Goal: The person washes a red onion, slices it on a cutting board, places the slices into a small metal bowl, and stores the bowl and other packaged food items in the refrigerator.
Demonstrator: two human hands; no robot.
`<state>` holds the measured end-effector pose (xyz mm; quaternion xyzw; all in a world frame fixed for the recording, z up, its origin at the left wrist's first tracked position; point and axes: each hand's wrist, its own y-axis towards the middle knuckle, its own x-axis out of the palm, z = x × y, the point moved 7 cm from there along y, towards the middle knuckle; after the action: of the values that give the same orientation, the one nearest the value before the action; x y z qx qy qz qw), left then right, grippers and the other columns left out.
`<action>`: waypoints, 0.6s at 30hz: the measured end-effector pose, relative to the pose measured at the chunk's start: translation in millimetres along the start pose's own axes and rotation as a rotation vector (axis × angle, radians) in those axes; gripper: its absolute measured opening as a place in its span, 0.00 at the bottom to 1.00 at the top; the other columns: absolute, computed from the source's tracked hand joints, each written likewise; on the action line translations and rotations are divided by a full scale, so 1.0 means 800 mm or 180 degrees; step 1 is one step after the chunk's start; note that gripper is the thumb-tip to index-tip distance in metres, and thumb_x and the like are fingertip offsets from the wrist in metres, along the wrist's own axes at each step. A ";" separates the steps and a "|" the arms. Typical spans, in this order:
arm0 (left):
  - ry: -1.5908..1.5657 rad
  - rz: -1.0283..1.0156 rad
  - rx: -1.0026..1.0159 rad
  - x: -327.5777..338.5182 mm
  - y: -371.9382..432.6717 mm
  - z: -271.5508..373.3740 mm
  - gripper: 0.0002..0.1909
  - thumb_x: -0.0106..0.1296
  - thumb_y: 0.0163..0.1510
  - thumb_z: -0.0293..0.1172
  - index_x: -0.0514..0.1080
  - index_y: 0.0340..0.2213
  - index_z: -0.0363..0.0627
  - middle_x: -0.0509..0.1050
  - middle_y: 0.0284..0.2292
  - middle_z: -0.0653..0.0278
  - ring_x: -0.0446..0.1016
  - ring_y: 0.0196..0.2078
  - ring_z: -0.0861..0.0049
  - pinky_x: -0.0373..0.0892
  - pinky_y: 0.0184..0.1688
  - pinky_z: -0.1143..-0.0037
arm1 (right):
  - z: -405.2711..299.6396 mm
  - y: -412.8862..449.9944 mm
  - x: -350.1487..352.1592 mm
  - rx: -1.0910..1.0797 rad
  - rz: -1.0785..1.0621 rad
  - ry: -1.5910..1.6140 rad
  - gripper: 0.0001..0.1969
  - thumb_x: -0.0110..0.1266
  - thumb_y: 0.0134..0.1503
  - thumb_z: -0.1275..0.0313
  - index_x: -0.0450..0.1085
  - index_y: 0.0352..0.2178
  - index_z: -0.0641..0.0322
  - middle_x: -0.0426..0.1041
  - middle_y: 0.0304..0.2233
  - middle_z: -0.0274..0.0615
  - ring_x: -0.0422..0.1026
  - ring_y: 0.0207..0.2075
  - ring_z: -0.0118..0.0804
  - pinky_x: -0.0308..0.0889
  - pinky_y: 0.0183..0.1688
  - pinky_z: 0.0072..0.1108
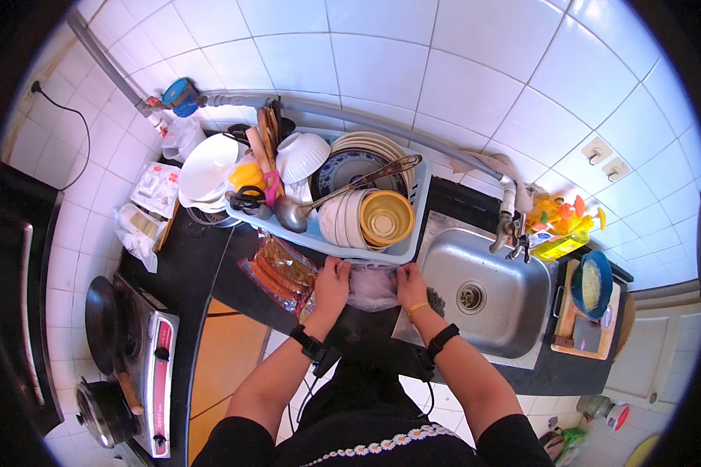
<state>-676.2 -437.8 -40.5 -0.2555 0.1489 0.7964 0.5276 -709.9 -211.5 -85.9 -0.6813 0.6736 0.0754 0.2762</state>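
Between my two hands, a clear plastic bag (374, 286) with something pale inside lies at the counter's edge, below the dish basket. My left hand (332, 283) pinches its left end, and my right hand (411, 286) pinches its right end. Left of my left hand are packs of reddish sausages (277, 271) in clear wrapping. The light blue plastic basket (327, 246) just above my hands holds stacked bowls, plates, a metal ladle (294, 215) and wooden utensils. A dark scouring pad (436, 302) shows beside my right wrist.
A steel sink (502, 333) with a tap (500, 233) lies to the right. Beyond it, a blue bowl (592, 286) stands on a cutting board (581, 341) with a cleaver. Detergent bottles (561, 245) crowd the back corner. At left is a gas stove (160, 373) with a wok (100, 324).
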 end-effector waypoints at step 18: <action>-0.0148 -0.0177 0.0044 -0.005 -0.025 0.019 0.13 0.47 0.64 0.39 0.67 0.35 0.40 0.74 0.26 0.46 0.74 0.32 0.45 0.68 0.34 0.59 | -0.014 -0.043 0.019 0.1324 -0.1213 0.2222 0.19 0.40 0.66 0.55 0.66 0.49 0.54 0.71 0.40 0.33 0.72 0.40 0.30 0.71 0.41 0.31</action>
<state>-660.6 -425.3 -24.8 -0.2373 0.1350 0.7861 0.5546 -678.7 -232.6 -74.1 -0.7078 0.5899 -0.3483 0.1724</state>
